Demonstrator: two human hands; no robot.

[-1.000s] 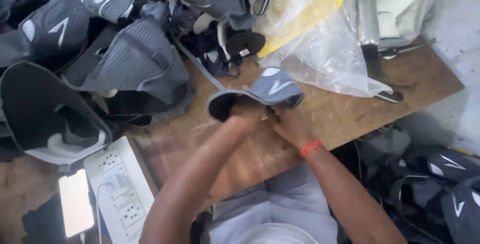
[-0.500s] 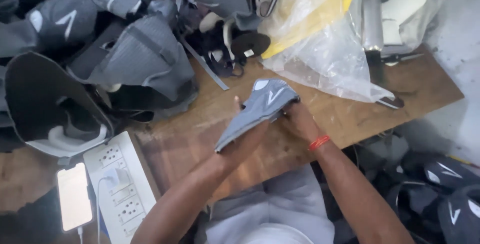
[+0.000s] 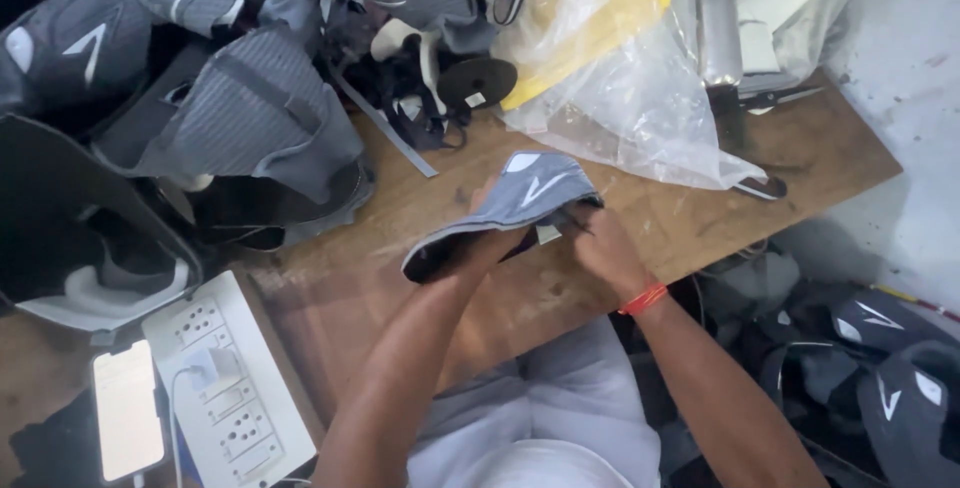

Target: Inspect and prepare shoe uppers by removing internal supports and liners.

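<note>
I hold a grey fabric shoe upper (image 3: 510,203) with white markings over a wooden table (image 3: 700,218). My left hand (image 3: 488,238) is tucked under and inside the piece, gripping it from below. My right hand (image 3: 600,243), with a red band at the wrist, pinches the upper's right edge at a small white tag. The piece is lifted off the table and tilted, its dark lining showing at the lower left.
A heap of grey and black shoe uppers (image 3: 250,118) fills the left and back. Clear plastic bags (image 3: 630,78) with a yellow one lie at the back right. A white power strip (image 3: 225,378) and a phone (image 3: 125,408) sit lower left. More uppers (image 3: 880,368) lie on the floor, right.
The upper has been turned and unfolded from a bunched shape to a flatter, spread one. Both hands shifted slightly along it, keeping hold.
</note>
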